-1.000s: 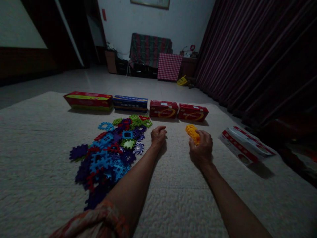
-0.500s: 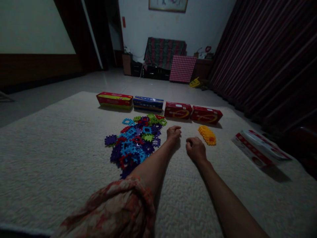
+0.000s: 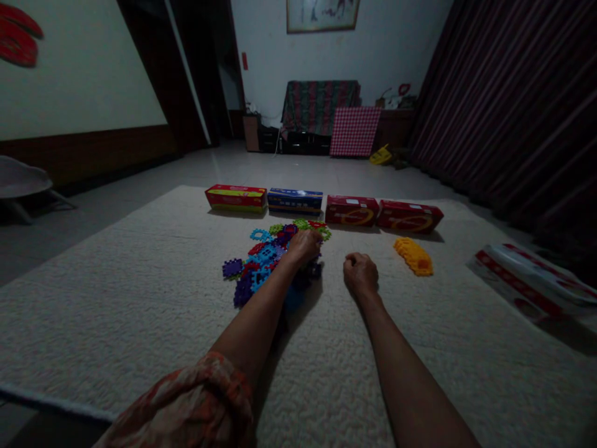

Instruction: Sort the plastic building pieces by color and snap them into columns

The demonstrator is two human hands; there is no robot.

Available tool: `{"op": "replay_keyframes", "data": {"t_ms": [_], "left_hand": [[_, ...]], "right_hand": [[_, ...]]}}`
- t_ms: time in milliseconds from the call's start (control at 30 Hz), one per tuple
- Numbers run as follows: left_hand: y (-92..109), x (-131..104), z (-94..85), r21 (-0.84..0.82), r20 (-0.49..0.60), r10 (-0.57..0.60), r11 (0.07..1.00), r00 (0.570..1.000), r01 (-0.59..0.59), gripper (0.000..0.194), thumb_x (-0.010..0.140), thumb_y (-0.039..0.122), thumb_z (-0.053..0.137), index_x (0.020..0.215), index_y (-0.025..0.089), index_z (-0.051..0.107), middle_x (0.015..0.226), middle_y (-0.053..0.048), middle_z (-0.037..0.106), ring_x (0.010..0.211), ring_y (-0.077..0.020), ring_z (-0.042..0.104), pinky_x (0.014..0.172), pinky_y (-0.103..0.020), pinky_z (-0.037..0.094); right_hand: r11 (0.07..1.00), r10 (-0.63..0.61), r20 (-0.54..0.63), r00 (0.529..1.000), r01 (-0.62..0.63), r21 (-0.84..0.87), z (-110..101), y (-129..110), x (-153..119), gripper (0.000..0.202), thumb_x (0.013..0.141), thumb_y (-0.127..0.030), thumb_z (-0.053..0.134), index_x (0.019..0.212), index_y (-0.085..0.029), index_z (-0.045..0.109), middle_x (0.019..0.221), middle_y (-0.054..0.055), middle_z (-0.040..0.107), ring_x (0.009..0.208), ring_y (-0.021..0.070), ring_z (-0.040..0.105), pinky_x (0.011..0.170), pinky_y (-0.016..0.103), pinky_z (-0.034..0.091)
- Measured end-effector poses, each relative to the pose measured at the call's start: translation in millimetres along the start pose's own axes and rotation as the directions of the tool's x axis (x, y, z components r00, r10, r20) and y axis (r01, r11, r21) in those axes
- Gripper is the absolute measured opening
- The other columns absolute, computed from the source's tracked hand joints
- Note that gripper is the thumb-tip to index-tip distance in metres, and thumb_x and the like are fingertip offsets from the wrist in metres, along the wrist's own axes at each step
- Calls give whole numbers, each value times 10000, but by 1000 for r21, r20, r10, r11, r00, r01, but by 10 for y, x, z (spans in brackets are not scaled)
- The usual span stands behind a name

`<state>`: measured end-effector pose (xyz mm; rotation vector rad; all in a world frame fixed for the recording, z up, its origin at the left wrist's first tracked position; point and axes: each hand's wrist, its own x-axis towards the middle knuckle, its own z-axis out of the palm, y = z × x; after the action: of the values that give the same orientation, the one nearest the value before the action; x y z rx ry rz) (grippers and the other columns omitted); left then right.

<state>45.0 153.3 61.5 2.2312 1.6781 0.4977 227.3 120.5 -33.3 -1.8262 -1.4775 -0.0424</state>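
A heap of plastic interlocking pieces in purple, light blue, red and green [image 3: 265, 254] lies on the pale quilted mat [image 3: 140, 298]. Over the right upper part of that heap is my left hand [image 3: 305, 244], fingers curled; whatever its fingertips touch is hidden. My right hand [image 3: 360, 272] rests on the mat to the right of the heap, its fingers curled in, and what may be inside cannot be made out. A small group of overlapping yellow pieces [image 3: 414, 256] lies to the right of my right hand.
Beyond the heap stand a red and yellow-green box [image 3: 237, 199], a blue box [image 3: 295, 202] and two dark red boxes [image 3: 352, 211] in a row. A red and white package [image 3: 536, 283] lies at the far right. A stool [image 3: 23, 180] stands at the left.
My left hand has moved left from the bare mat onto the heap. My right hand stays near the same spot, curled. The camera view has turned left.
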Motion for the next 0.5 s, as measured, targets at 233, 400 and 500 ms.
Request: {"op": "replay_keyframes", "data": {"t_ms": [233, 400, 500], "left_hand": [[-226, 174, -59, 193, -39, -35, 980, 999, 42, 442, 832, 142, 584, 1236, 242, 732, 1217, -120, 731, 1190, -273, 651, 990, -324, 487], [-266, 562, 26, 248, -49, -26, 968, 998, 37, 430, 858, 165, 564, 1259, 213, 712, 1219, -160, 718, 1172, -295, 662, 963, -335, 494], [-264, 699, 123, 303, -24, -5, 953, 1000, 12, 435, 897, 242, 538, 1310, 206, 669, 1252, -164, 702, 1192, -299, 649, 981, -350, 488]], "right_hand": [[998, 65, 64, 996, -66, 19, -59, -66, -36, 261, 814, -208, 504, 893, -193, 753, 973, 116, 711, 811, 233, 627, 734, 343, 465], [965, 60, -51, 997, -45, 257, -15, 85, 66, 266, 752, -226, 489, 846, -179, 734, 879, 105, 736, 783, 228, 642, 800, 358, 506], [944, 63, -55, 996, -42, 326, 4, 156, 114, 273, 750, -265, 483, 838, -183, 728, 875, 104, 748, 792, 231, 655, 817, 368, 517]]}}
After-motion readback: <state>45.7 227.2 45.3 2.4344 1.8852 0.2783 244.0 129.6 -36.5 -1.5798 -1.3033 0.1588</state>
